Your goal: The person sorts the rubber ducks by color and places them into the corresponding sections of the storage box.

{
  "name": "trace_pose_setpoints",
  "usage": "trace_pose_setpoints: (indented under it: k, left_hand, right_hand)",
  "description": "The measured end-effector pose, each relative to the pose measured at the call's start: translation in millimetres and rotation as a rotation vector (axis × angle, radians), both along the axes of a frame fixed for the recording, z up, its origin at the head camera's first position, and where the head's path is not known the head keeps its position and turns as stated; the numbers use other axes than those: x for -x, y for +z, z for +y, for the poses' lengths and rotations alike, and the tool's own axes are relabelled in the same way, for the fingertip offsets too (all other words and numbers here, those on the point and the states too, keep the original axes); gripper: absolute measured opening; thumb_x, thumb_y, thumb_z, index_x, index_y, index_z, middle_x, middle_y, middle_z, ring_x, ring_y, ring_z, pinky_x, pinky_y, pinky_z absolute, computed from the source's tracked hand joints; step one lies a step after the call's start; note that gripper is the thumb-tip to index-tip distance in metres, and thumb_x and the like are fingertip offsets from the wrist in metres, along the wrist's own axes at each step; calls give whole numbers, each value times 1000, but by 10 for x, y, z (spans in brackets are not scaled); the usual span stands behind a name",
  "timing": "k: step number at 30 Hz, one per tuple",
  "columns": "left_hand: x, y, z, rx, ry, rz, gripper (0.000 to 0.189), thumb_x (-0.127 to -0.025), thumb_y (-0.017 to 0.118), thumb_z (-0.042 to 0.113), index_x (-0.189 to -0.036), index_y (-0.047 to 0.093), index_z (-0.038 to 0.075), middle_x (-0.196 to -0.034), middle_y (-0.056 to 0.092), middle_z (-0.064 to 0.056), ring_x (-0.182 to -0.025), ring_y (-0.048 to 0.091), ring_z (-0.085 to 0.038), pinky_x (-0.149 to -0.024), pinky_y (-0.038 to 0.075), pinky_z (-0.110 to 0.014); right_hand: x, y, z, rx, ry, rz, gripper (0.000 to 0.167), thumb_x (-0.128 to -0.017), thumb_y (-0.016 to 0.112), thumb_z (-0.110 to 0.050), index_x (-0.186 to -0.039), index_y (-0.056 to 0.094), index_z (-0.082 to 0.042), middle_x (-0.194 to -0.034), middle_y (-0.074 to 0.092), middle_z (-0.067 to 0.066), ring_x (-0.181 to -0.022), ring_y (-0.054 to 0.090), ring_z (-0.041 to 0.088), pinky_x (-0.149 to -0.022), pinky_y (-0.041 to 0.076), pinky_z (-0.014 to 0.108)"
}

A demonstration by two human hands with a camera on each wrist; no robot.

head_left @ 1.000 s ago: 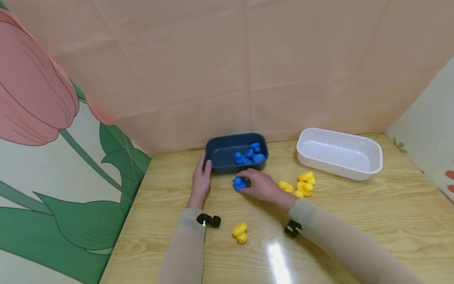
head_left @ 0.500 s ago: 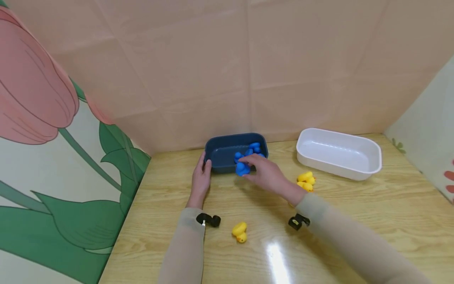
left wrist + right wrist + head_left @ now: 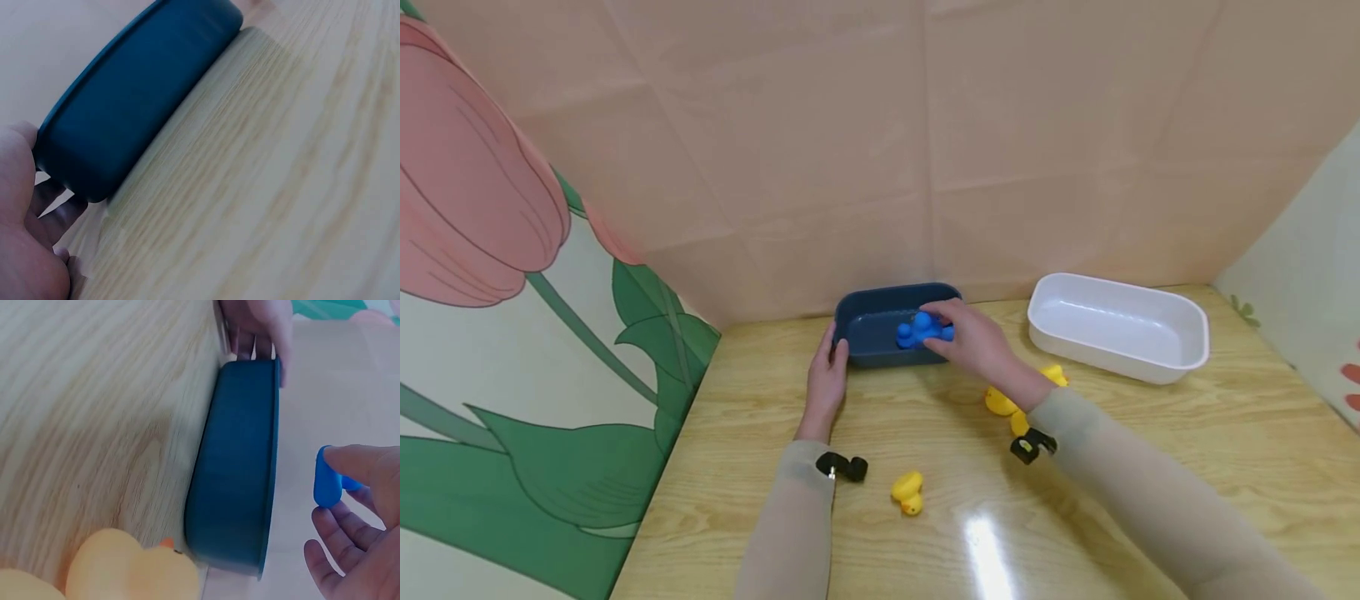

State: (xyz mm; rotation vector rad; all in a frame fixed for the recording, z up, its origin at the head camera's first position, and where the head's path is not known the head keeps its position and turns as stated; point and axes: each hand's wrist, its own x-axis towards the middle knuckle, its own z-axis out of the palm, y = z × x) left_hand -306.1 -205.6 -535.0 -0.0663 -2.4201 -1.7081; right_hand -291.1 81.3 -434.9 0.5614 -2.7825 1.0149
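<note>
My right hand pinches a blue toy duck between thumb and fingers, over the right part of a dark blue bin. In the right wrist view that duck is above the bin's rim. Other blue ducks lie inside the bin, partly hidden by the hand. At the bin's left end my left hand grips the corner, thumb at the rim and fingers along the end wall; the left wrist view shows the fingers against that end.
A white bin stands at the back right. Several yellow ducks lie partly behind my right forearm. Another yellow duck is on the wooden table between my arms. A draped backdrop rises behind the bins.
My right hand has lifted the blue duck from the table in front of the dark blue bin and carried it up over the rim. The left hand has stayed at the bin's left end.
</note>
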Motion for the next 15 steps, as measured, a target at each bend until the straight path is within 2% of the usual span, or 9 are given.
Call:
trace_pose_setpoints:
  k: [4,9,15]
  left_hand:
    - [16,-21,-2,6,2,-5,60,-120,47,45,-176,33,27,-179,32,0,-164,29,-24,-132,29,-47]
    - [22,-27,-2,5,4,-3,63,-120,47,46,-176,33,23,-179,33,-1,-164,30,-26,-132,29,-48]
    - [13,-20,2,5,12,-5,60,-120,48,45,-176,33,28,-179,33,-1,-164,30,-26,-132,29,-49]
  right_hand:
    - [75,-16,42,-1,-15,-6,58,-102,84,-20,-154,63,-8,-145,65,17,-127,67,36,-105,57,58]
    - [189,-66,92,-10,-38,-2,59,-103,83,-21,-156,61,-7,-143,67,18,-127,66,37,-106,56,58]
    - [250,-114,146,8,-66,-5,59,-105,80,-21,-158,58,-7,-146,67,19,-130,66,40,-105,56,60]
